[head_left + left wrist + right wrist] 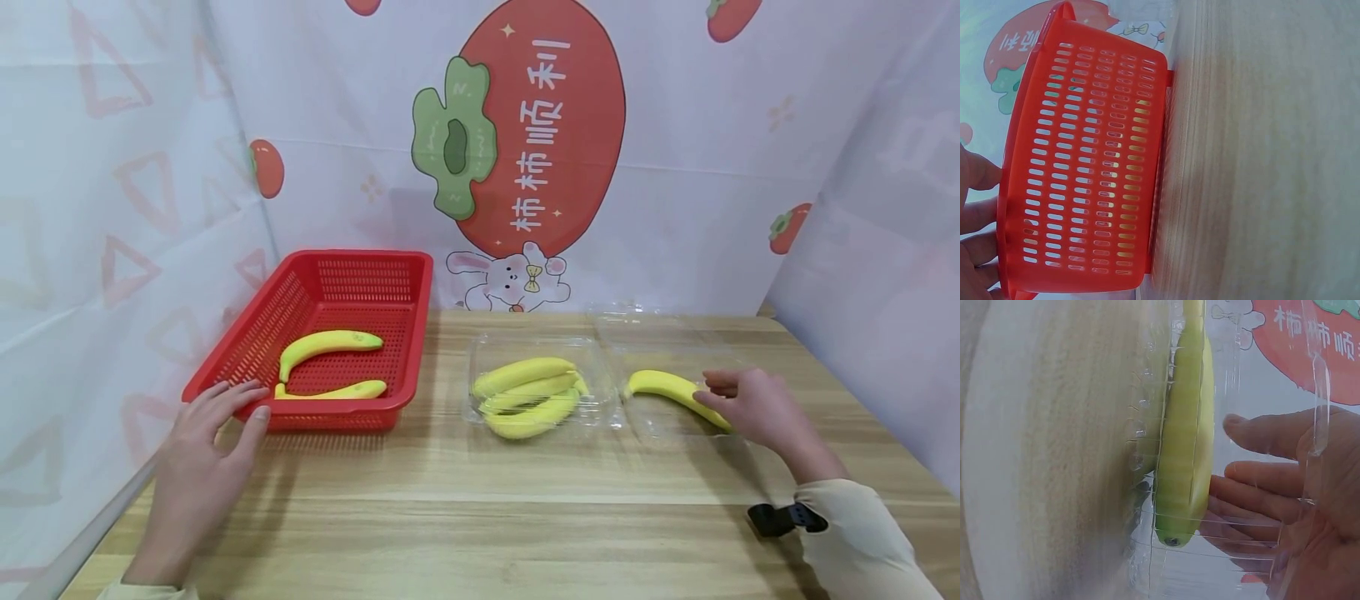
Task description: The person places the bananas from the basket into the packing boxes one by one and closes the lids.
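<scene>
My left hand [202, 458] rests at the near left corner of a red plastic basket [411, 392], fingertips on its rim [1007, 187]. Two yellow bananas lie inside that basket, the farther banana [330, 343] curved and greenish at its ends. On the right, my right hand [761, 408] is at the right end of a single banana [667, 386] lying in a clear plastic container [652, 429]. In the right wrist view the thumb stands apart from the banana [1185, 437], with fingers extended beside it, seen through the container's clear wall.
Between basket and right container stands another clear plastic container [600, 354] with several bananas [525, 400] in it. A clear lid [645, 325] lies behind the right container. Printed cloth [675, 167] closes off the back and sides of the wooden table [450, 517].
</scene>
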{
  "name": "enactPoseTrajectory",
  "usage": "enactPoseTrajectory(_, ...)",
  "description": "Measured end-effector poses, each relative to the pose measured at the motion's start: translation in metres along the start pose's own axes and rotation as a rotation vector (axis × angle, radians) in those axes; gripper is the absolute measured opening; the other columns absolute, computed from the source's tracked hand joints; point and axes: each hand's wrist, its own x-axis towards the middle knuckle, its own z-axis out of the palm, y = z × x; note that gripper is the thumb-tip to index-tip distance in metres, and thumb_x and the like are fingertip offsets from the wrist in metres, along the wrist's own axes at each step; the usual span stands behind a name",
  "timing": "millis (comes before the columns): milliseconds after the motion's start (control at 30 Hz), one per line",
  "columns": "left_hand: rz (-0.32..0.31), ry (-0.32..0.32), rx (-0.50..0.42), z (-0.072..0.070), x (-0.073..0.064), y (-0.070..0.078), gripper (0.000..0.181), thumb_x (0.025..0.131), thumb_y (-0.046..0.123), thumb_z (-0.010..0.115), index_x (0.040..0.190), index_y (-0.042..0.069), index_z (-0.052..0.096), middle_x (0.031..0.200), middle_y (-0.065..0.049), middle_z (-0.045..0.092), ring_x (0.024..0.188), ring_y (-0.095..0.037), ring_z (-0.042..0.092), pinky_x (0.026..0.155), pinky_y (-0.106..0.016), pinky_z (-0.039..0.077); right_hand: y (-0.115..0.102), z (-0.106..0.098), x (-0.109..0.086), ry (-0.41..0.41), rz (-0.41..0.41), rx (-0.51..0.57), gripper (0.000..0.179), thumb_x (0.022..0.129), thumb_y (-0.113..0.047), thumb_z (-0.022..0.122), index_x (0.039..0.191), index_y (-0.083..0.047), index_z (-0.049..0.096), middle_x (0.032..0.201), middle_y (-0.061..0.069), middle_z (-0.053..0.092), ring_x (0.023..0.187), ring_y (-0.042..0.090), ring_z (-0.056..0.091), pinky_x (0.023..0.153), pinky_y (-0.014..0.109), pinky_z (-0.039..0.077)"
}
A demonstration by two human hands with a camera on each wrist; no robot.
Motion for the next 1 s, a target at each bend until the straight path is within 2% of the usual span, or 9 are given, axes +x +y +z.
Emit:
enactPoseTrajectory(367, 0.021, 0.008, -0.013, -0.001, -0.001, -0.001, 0.042, 0.106, 0.030, 0.064, 0.141, 0.008, 0.067, 0.150, -0.020, 0.061, 0.152, -0.044, 0.039, 0.120, -0.078, 0.030, -0.002, -0.002, -0.001, 0.075, -0.021, -0.001, 0.053, 0.107, -0.035, 0.064, 0.134, 0.010, 0.066, 0.128, 0.032, 0.071, 0.111, 0.050, 0.073, 0.085, 0.061, 0.062)
enactPoseTrajectory(700, 0.019, 0.005, -0.004, -0.001, -0.001, -0.002, 0.043, 0.106, 0.031, 0.064, 0.143, 0.009, 0.066, 0.151, -0.020, 0.061, 0.153, -0.043, 0.038, 0.120, -0.078, 0.030, -0.007, -0.004, 0.000, 0.122, -0.020, 0.032, 0.056, 0.106, -0.037, 0.064, 0.137, 0.009, 0.064, 0.126, 0.031, 0.072, 0.109, 0.050, 0.073, 0.083, 0.060, 0.062)
enactPoseTrajectory(833, 0.027, 0.007, -0.006, 0.000, 0.000, -0.002, 0.043, 0.106, 0.031, 0.064, 0.143, 0.009, 0.066, 0.151, -0.020, 0.061, 0.153, -0.043, 0.039, 0.121, -0.077, 0.030, -0.008, -0.007, 0.000, 0.155, -0.035, 0.061, 0.053, 0.106, -0.035, 0.065, 0.136, 0.009, 0.065, 0.125, 0.031, 0.073, 0.107, 0.048, 0.075, 0.074, 0.046, 0.064)
enactPoseTrajectory(933, 0.028, 0.008, -0.007, -0.001, 0.000, -0.002, 0.043, 0.106, 0.031, 0.064, 0.143, 0.008, 0.067, 0.151, -0.020, 0.061, 0.152, -0.044, 0.039, 0.121, -0.077, 0.029, -0.010, -0.010, -0.001, 0.187, -0.049, 0.071, 0.052, 0.106, -0.035, 0.066, 0.136, 0.007, 0.066, 0.124, 0.030, 0.074, 0.106, 0.048, 0.075, 0.068, 0.032, 0.060)
enactPoseTrajectory(1000, 0.024, 0.007, -0.007, -0.001, -0.001, -0.002, 0.044, 0.106, 0.031, 0.064, 0.143, 0.008, 0.066, 0.151, -0.021, 0.061, 0.152, -0.045, 0.039, 0.121, -0.077, 0.029, -0.012, -0.013, -0.001, 0.204, -0.054, 0.078, 0.052, 0.106, -0.035, 0.065, 0.137, 0.007, 0.065, 0.126, 0.030, 0.073, 0.107, 0.049, 0.075, 0.068, 0.031, 0.059)
